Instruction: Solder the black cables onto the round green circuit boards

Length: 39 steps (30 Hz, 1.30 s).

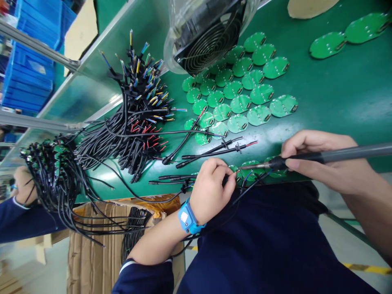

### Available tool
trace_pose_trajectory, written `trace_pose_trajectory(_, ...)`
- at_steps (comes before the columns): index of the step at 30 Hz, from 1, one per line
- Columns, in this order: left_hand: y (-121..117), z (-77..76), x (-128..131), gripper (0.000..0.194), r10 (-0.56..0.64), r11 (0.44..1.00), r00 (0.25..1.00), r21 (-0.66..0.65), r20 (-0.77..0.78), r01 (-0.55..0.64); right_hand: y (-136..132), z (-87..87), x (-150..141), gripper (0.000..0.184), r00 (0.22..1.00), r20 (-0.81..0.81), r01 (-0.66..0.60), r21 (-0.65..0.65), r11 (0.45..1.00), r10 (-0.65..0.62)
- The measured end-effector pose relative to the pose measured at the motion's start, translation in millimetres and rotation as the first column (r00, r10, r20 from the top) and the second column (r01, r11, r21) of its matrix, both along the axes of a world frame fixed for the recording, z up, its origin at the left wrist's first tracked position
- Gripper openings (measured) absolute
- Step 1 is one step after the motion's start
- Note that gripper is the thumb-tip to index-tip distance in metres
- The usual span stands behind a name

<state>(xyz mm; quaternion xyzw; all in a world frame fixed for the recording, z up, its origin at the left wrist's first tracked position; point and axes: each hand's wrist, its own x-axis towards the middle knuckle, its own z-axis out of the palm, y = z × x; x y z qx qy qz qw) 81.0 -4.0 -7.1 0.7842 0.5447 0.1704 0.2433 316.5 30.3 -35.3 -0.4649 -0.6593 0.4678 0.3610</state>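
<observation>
At the table's front edge my right hand point(324, 159) grips a soldering iron point(309, 158) with its tip pointing left. The tip reaches a round green circuit board point(251, 166) in the front row. My left hand point(212, 183), with a blue strap at the wrist, pinches a thin black cable point(226, 179) by its red wire end, close to the iron's tip. Another black cable point(254, 184) with blue wires lies over the boards to the right. Several short black cables point(174, 178) lie left of my left hand.
Rows of joined green boards point(240, 104) lie behind my hands, below a fan point(211, 41). A large heap of black cables point(122, 126) is at left. A co-worker's hand point(23, 185) is beside wired boards point(58, 157). A cardboard box point(92, 253) stands below the edge.
</observation>
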Motion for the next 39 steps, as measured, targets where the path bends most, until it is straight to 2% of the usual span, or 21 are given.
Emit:
trace_pose_trajectory(5, 2, 1.7, -1, 0.008, -0.003, 1.0, 1.0, -0.03, 0.004, 0.003, 0, 2.3, -2, 0.007, 0.999, 0.035, -0.025, 0.038, 0.999, 0.024)
trace_pose_trajectory(28, 11, 9.8, 3, 0.013, 0.004, 0.988, 0.999, -0.156, -0.051, -0.012, -1, 2.7, -2, 0.007, 1.0, 0.018, -0.025, 0.044, 0.999, 0.024)
trace_pose_trajectory(35, 12, 10.0, 5, 0.013, 0.015, 0.985, 0.998, -0.173, -0.064, -0.026, -5, 4.8, -2, 0.008, 0.996, 0.073, -0.05, 0.071, 0.996, 0.045)
trace_pose_trajectory(39, 13, 11.3, 5, 0.014, 0.006, 0.981, 0.997, -0.192, -0.079, -0.021, -6, -0.9, 2, 0.009, 0.998, 0.037, -0.048, 0.024, 0.999, 0.047)
